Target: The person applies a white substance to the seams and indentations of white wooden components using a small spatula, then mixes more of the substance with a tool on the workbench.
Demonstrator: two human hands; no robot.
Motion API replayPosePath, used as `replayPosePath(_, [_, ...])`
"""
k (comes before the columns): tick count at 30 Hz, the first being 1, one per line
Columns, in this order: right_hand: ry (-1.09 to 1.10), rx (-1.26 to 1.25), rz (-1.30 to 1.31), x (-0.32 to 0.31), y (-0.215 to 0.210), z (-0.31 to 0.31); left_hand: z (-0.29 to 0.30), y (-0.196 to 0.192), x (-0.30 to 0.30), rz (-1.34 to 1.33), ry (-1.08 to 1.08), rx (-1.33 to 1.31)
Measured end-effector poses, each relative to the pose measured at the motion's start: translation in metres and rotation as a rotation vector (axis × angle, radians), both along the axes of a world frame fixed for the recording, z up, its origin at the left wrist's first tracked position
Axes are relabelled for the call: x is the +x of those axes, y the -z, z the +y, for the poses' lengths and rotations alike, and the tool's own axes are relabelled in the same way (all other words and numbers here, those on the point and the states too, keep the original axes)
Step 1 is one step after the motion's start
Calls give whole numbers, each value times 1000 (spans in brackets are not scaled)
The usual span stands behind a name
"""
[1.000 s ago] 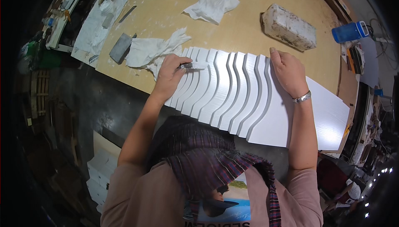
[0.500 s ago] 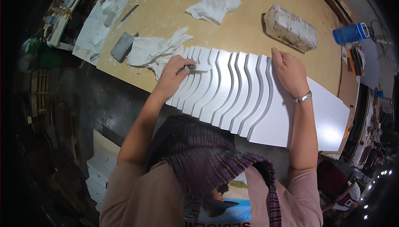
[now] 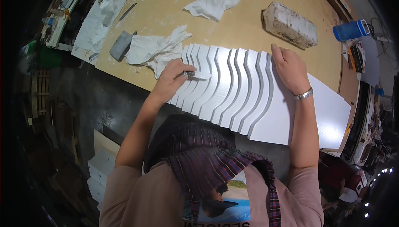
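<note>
Left hand [image 3: 168,80]: fingers round thin blade [image 3: 200,77]. Right hand [image 3: 291,70]: on white panels [image 3: 225,79], grip unclear. Nearby: crumpled cloth [image 3: 146,51], grey block [image 3: 121,46].

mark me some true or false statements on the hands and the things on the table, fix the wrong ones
1. The left hand holds a thin tool over the white wavy-edged pieces. True.
2. The right hand, with a silvery band at its wrist, rests on those pieces. True.
3. A stained pale block lies left of a blue container. True.
4. The stained pale block sits on the white pieces. False: it lies on the table, beyond them.
5. The blue container is between the hands. False: it is right of both.
</note>
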State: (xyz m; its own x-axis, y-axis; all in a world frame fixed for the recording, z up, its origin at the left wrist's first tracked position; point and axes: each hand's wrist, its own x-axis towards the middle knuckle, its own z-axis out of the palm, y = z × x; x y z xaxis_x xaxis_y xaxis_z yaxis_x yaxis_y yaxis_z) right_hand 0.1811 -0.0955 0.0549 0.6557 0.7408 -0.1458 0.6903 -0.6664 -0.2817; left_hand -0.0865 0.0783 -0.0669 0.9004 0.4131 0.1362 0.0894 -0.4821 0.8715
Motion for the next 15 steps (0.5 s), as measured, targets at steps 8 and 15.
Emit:
replayPosePath(8, [10, -13, 1, 0, 0, 0, 3, -1, 7, -24, -58, 38])
replayPosePath(15, [-11, -21, 1, -1, -2, 1, 2, -2, 8, -15, -82, 55])
